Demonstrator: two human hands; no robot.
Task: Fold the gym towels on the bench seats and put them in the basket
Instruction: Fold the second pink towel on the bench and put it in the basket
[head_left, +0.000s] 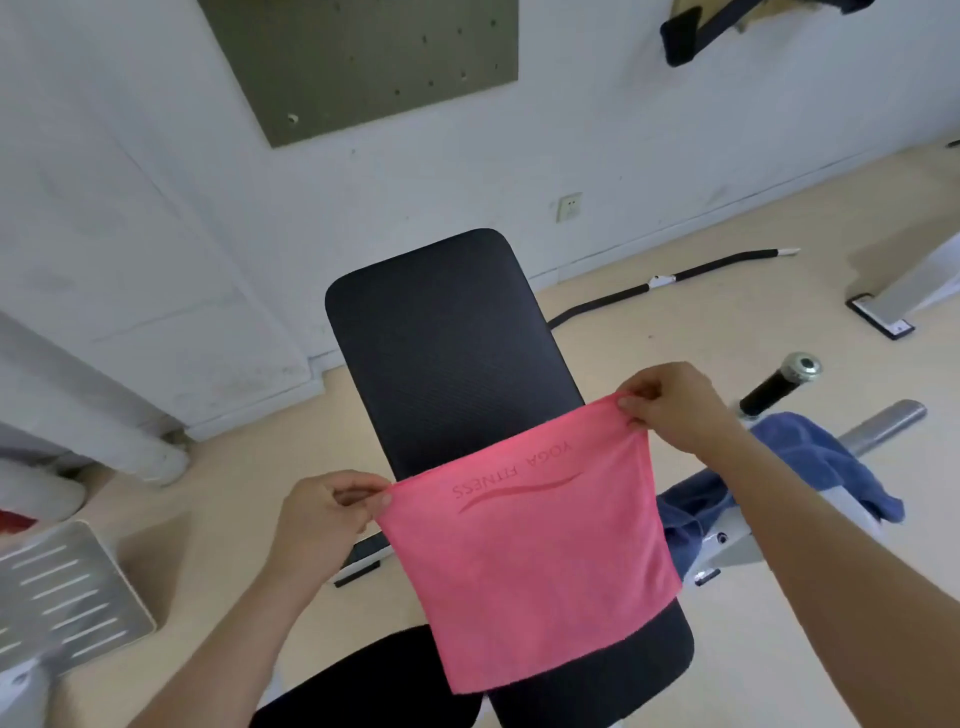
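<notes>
A pink towel (535, 561) printed "YOGA FITNESS" hangs in the air over the black padded bench (447, 343). My left hand (322, 525) pinches its upper left corner. My right hand (675, 410) pinches its upper right corner, held higher and farther away. The cloth looks doubled over and its lower edge drapes over the bench seat (649, 665). A blue towel (826, 457) lies crumpled over a white machine frame to the right. No basket can be seen for certain.
A white slotted object (62, 587) stands on the floor at lower left. A black-gripped handle (774, 387) and metal bar (883, 423) stick out on the right. A black cable (660, 286) lies on the beige floor. A white wall rises behind the bench.
</notes>
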